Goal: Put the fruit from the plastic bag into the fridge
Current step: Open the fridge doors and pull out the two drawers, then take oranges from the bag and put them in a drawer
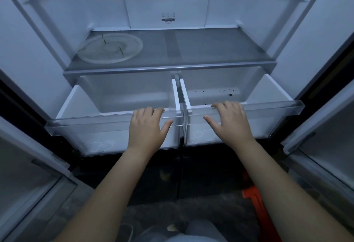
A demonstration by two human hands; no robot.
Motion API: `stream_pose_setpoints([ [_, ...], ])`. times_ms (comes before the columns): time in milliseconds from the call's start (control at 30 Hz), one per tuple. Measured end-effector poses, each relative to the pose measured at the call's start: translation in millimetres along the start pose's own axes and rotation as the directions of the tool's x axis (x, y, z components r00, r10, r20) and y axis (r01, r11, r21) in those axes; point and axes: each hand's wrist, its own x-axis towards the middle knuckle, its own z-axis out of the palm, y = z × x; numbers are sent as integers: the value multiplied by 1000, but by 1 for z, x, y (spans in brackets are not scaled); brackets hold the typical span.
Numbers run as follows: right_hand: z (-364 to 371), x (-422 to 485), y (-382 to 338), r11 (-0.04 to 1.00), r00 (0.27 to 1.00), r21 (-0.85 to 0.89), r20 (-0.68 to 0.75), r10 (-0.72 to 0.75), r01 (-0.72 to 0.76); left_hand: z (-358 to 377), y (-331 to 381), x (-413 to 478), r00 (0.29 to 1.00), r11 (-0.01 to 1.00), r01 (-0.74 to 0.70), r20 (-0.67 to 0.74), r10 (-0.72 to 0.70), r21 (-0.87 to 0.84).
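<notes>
I am at the open fridge (38,40), and the step in hand is getting a place ready for the fruit, not loading it. Neither the fruit nor the plastic bag shows anywhere in this view, so I judge both are out of frame and the fruit has not gone in yet.

My left hand (146,127) grips the front lip of the left drawer (86,122), fingers hooked over the rim and thumb spread on the clear front. My right hand (230,121) holds the right drawer (277,107) the same way. Both hands sit near the gap between the two drawers, and neither carries anything else. Both drawers stand slid out from under the shelf (210,50). The left one looks bare inside; the right one has dark crumbs (220,91) scattered along its back. A round glass plate (110,47) lies on the left of the shelf.

With the drawers out far enough to drop things in, the next move, as I judge it, calls for letting go of both rims and turning to find the bag. Then the fruit comes over the lip of one drawer, likely the cleaner left one. Something orange (252,199) lies on the floor (191,213) by my right arm; I cannot tell what it is.
</notes>
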Motion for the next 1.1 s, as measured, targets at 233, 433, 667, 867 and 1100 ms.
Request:
stream_pose_setpoints([
  [233,-9,4,-10,984,992,139,40,-117,111,-19,8,-14,989,995,66,131,-75,71],
  [433,-32,13,-30,909,941,262,7,-339,325,-67,18,-34,961,958,261,63,-270,122],
  [667,-51,8,-85,735,803,369,-59,-593,569,-133,17,-85,912,883,406,-53,-406,234],
  [867,-71,-30,-161,561,657,467,-58,-751,683,-187,10,-164,841,784,539,-152,-519,308],
  [1100,-110,-99,-269,312,414,538,-77,-907,783,-264,1,-273,664,558,746,-339,-667,364],
])
